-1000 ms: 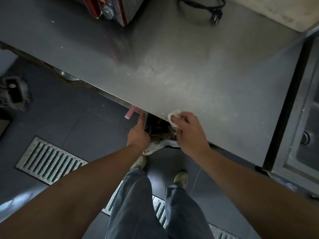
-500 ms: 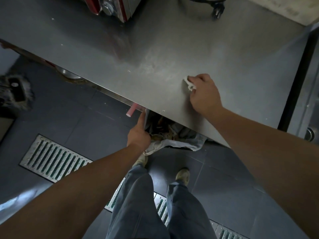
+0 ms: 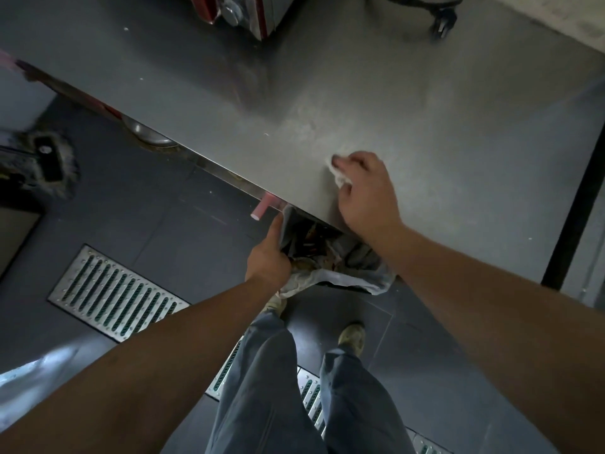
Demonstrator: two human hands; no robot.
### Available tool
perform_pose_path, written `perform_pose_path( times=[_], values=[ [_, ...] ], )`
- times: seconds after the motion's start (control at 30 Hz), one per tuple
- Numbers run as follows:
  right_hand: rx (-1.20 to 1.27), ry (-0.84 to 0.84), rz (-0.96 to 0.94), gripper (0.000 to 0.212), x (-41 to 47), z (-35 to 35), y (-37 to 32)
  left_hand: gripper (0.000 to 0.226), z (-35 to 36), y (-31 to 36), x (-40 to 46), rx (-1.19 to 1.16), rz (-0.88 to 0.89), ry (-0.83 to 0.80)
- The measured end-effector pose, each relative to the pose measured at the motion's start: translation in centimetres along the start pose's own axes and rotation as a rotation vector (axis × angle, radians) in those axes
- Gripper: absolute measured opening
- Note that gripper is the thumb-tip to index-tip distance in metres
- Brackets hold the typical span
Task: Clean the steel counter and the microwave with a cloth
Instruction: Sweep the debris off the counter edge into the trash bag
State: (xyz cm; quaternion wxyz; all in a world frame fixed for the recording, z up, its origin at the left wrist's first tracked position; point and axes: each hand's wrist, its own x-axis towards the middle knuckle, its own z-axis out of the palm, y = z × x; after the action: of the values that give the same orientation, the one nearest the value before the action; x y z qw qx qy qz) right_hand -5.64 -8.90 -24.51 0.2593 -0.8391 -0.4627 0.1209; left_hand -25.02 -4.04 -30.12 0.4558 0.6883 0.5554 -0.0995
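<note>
The steel counter [image 3: 425,103] fills the upper half of the head view, with a few pale specks on it. My right hand [image 3: 366,194] presses a small white cloth [image 3: 339,175] flat on the counter, a little in from its front edge. My left hand [image 3: 266,258] grips the rim of a plastic-lined waste bin [image 3: 327,257] held just under the counter's front edge, with scraps inside. A red and steel appliance [image 3: 242,11] stands at the counter's far edge, only its lower corner showing.
A black power plug and cable [image 3: 442,18] lie at the back of the counter. A pink handle [image 3: 262,208] sticks out below the edge. Floor drain grates [image 3: 114,293] and a mop head [image 3: 42,162] are on the dark tiles. A sink unit [image 3: 589,224] borders the right.
My right hand has slid the cloth from the counter's front edge out onto the surface, then back toward the edge over the bin. The left hand keeps its hold on the bin.
</note>
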Motion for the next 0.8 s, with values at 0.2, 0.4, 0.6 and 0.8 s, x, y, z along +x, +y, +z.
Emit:
perform_pose_path(
  times=[0.2,0.4,0.6,0.8],
  values=[
    [-0.076,-0.139,-0.055,0.044,-0.2,1.0,-0.5,0.086,-1.0,-0.7,0.5,-0.006,-0.012,0.010],
    [-0.070,-0.368,-0.467,0.036,-6.4,2.9,-1.6,0.086,-2.1,-1.3,1.5,-0.018,0.011,0.030],
    [0.118,0.043,-0.065,0.043,4.3,2.6,-5.4,0.091,-4.3,-2.0,2.5,-0.051,-0.026,0.066],
    [-0.081,-0.047,0.063,0.044,16.4,3.8,-4.7,0.088,-6.1,-3.4,3.4,-0.078,-0.047,0.073]
  ],
)
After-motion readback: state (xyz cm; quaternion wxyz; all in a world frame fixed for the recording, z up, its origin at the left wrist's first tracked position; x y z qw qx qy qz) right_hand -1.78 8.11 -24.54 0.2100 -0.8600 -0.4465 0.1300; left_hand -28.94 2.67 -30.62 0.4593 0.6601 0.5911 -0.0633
